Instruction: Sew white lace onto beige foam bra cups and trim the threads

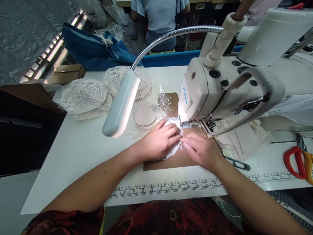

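Note:
A white lace-edged piece lies under the needle area of a white sewing machine, over a brown board. My left hand rests on this piece, palm down, with its fingers spread slightly across it. At the right edge of the piece is my right hand, its thumb and fingertips pinched together on the edge beside the machine's foot. A beige pad on lace lies just beyond my left hand.
Stacked lace cups sit at the back left. A lamp hangs over the table. Beige pieces, small snips and red-handled scissors lie right. A person sits beyond the table.

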A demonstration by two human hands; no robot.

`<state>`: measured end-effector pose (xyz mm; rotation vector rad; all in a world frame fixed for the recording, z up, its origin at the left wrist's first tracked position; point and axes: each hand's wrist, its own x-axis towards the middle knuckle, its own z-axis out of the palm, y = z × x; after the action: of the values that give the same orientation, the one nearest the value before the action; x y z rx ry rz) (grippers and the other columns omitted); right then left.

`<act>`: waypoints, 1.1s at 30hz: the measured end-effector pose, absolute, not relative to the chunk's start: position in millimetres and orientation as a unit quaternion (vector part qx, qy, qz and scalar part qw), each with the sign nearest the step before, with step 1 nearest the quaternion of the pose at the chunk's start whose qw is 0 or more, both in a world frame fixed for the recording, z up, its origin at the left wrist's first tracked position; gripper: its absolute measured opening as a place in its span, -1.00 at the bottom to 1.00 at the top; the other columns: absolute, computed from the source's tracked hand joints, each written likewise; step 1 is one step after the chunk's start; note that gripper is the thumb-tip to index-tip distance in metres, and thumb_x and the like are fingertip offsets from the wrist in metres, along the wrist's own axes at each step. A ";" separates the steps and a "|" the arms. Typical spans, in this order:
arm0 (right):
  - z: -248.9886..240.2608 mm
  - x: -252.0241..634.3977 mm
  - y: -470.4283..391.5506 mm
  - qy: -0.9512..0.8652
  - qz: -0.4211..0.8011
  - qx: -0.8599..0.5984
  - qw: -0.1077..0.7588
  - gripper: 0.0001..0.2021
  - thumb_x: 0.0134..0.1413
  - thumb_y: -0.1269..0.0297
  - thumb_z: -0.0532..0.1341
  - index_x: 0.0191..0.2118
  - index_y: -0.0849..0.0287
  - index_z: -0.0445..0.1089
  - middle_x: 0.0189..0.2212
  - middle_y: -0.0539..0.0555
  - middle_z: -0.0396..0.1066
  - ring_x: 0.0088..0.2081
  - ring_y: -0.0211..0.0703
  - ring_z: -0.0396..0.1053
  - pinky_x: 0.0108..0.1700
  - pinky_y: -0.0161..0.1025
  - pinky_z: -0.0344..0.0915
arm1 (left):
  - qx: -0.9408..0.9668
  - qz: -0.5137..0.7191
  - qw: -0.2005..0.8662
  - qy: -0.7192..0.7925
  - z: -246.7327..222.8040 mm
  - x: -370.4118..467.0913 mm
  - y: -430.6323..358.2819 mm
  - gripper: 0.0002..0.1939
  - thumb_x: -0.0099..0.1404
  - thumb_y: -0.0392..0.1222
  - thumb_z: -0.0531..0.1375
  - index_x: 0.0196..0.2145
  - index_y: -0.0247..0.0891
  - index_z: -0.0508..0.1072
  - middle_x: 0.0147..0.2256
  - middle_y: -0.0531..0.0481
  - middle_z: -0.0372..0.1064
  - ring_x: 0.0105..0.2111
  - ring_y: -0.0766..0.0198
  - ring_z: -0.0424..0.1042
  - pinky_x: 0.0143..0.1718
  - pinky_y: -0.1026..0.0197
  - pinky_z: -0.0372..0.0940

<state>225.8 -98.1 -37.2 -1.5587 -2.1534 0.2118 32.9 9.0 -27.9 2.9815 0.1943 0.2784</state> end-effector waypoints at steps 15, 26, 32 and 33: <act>-40.2 221.0 -93.3 -0.765 -0.044 -0.632 0.119 -0.59 0.09 0.54 0.08 0.02 0.18 0.47 -0.29 0.12 0.52 -0.26 -0.07 0.36 -0.38 -0.23 0.13 | 0.990 0.079 0.082 0.088 -32.7 31.0 11.3 -0.58 0.41 -0.25 0.00 0.17 -0.39 0.32 0.16 -0.28 0.28 0.09 0.00 0.28 0.00 -0.01 0.25; -42.8 218.3 -91.4 -0.753 -0.055 -0.647 0.112 -0.59 0.13 0.53 0.06 0.04 0.16 0.46 -0.31 0.14 0.51 -0.29 -0.09 0.37 -0.37 -0.24 0.16 | 0.993 0.054 0.030 0.096 -32.0 34.4 13.6 -0.58 0.41 -0.29 -0.02 0.17 -0.40 0.31 0.18 -0.25 0.25 0.08 -0.01 0.26 -0.04 0.00 0.17; -43.1 221.0 -92.3 -0.757 -0.034 -0.640 0.126 -0.60 0.12 0.53 0.06 0.02 0.18 0.47 -0.33 0.13 0.51 -0.29 -0.10 0.39 -0.39 -0.27 0.18 | 0.992 0.070 0.037 0.097 -35.2 34.8 16.4 -0.60 0.42 -0.32 -0.05 0.16 -0.37 0.32 0.17 -0.21 0.28 0.07 0.03 0.28 -0.02 0.00 0.15; -42.6 221.5 -92.5 -0.759 -0.026 -0.638 0.128 -0.60 0.13 0.53 0.05 0.02 0.18 0.46 -0.32 0.13 0.51 -0.28 -0.11 0.40 -0.38 -0.28 0.19 | 0.992 0.073 0.042 0.097 -35.3 34.5 17.0 -0.60 0.42 -0.32 -0.05 0.16 -0.37 0.32 0.17 -0.20 0.29 0.08 0.04 0.28 0.00 0.00 0.14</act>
<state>221.5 -92.5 -42.6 -1.8554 -2.2076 -0.0762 34.5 17.0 -35.3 3.0347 0.2968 0.2220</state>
